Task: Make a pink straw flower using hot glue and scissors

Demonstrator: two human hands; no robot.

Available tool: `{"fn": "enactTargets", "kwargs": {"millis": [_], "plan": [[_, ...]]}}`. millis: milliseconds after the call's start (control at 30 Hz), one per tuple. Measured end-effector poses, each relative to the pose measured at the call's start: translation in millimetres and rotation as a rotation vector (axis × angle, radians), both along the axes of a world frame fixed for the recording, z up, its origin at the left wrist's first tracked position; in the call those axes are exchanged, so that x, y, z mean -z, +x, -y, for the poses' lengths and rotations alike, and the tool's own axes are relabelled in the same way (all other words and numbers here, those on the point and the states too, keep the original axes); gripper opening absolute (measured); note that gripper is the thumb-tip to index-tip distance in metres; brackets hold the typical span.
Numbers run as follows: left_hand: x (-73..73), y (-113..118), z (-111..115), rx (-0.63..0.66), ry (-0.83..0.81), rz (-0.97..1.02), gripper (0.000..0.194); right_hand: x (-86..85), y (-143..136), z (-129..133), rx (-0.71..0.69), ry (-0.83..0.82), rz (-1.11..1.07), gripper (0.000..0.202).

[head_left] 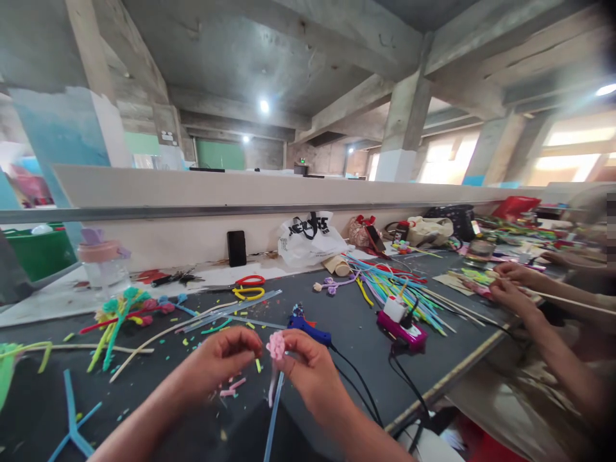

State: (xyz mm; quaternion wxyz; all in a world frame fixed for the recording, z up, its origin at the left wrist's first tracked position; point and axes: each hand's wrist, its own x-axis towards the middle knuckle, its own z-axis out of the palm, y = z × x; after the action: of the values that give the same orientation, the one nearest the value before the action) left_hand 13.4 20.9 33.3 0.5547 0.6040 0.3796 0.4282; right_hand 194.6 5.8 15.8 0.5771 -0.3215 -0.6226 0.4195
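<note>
A small pink fuzzy flower (276,345) is pinched between the thumb and fingers of my right hand (308,366). Below it hang a pink stem and a translucent blue stick (273,417), both close to my right fingertips. Just left of the flower is my left hand (226,359), its fingers curled and fingertips together; whether something small is between them is hidden. Behind my right hand lies a blue glue gun (310,330) on the dark table (351,314). Pink offcuts (233,387) are scattered below my left hand.
Fuzzy flowers (126,308) and blue stems (72,423) lie left. Scissors (249,289), a phone (236,248) and a plastic bag (310,240) are behind. A magenta power strip (402,330), cables and colored stems (385,282) are right, beside another person's hands (514,289).
</note>
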Motion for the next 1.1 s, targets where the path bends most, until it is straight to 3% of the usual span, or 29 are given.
{"fn": "enactTargets", "kwargs": {"millis": [133, 233, 300, 367, 467, 567, 700, 900, 1100], "plan": [[-6.4, -25.6, -14.3, -0.192, -0.009, 0.196, 0.021, -7.5, 12.4, 3.2, 0.202, 0.237, 0.264, 0.007], [6.3, -39.6, -20.1, -0.256, -0.061, 0.393, 0.019, -7.0, 16.4, 3.1, 0.267, 0.321, 0.294, 0.01], [18.1, -46.4, -22.2, -0.287, -0.102, 0.483, 0.02, -5.8, 17.3, 1.5, 0.231, 0.295, 0.259, 0.011], [27.9, -51.1, -23.3, -0.324, -0.145, 0.532, 0.023, -5.1, 17.2, -0.7, 0.153, 0.205, 0.176, 0.012], [34.8, -54.2, -23.2, -0.341, -0.181, 0.577, 0.024, -5.0, 14.3, -3.7, -0.001, -0.055, -0.05, 0.015], [34.5, -52.5, -21.4, -0.296, -0.172, 0.605, 0.02, -5.0, 8.8, -4.6, -0.228, -0.325, -0.319, 0.02], [31.9, -46.7, -18.2, -0.231, -0.166, 0.619, 0.014, -3.7, 1.6, -0.3, -0.499, -0.53, -0.517, 0.02], [33.6, -43.9, -18.4, -0.203, -0.159, 0.649, 0.009, 1.2, -0.7, 2.6, -0.628, -0.685, -0.583, 0.016], [33.0, -42.1, -16.6, -0.186, -0.159, 0.621, 0.009, 8.1, -1.8, -3.6, -0.61, -0.73, -0.54, 0.019]]}}
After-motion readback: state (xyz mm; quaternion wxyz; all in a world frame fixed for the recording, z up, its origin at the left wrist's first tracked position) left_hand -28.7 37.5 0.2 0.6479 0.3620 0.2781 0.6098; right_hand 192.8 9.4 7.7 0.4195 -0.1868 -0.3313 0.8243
